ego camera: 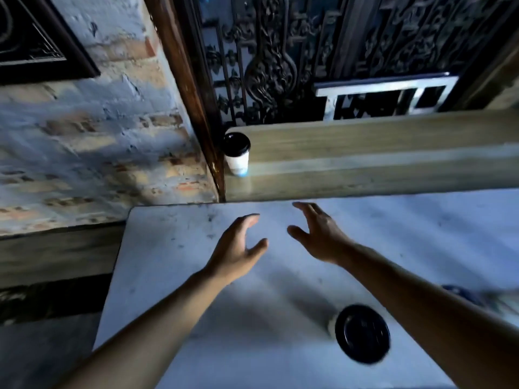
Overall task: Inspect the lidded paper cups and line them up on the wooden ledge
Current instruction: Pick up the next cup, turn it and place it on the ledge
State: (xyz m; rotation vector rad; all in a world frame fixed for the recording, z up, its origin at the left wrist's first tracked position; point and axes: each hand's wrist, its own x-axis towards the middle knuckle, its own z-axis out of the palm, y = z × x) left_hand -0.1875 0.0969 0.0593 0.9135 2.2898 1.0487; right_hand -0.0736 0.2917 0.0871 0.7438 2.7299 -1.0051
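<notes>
One white paper cup with a black lid (236, 153) stands upright at the far left end of the wooden ledge (365, 161), against the dark door frame. A second cup with a black lid (362, 333) stands on the white table (174, 265), near my right forearm. My left hand (238, 245) and my right hand (316, 233) hover side by side above the table's far part, fingers spread and relaxed, holding nothing. Both hands are well short of the cup on the ledge.
A painted brick wall (84, 153) rises at the left. Behind the ledge is a dark carved screen (280, 66) with a white frame (387, 96). A blurred blue-and-white object (477, 297) lies at the table's right edge.
</notes>
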